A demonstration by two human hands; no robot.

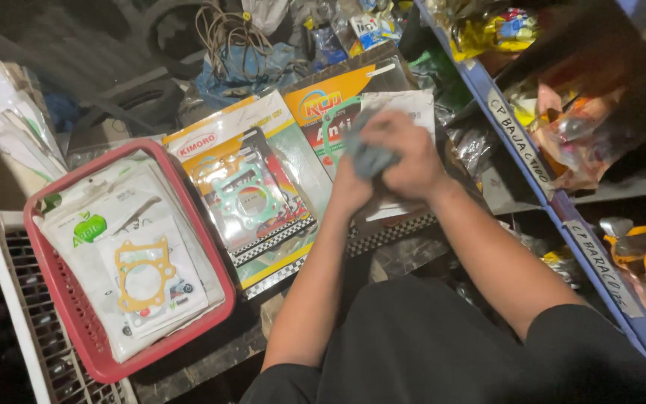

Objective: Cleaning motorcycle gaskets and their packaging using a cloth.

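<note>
My right hand [405, 153] is closed over a grey cloth [368, 153] and presses it on a clear-wrapped gasket packet [401, 108]. Beside it my left hand [349, 187] rests on the same packet, its fingers mostly hidden under the cloth and the right hand. That packet lies on top of an orange and brown gasket card [330, 101]. To the left lies another packet [252, 191] holding a teal gasket.
A red plastic basket [61, 299] at the left holds several wrapped gasket packets, one with an orange gasket [143, 273]. It sits on a white crate [9, 299]. Blue-edged shelves [532, 168] with bagged parts run along the right. Wires and bags clutter the back.
</note>
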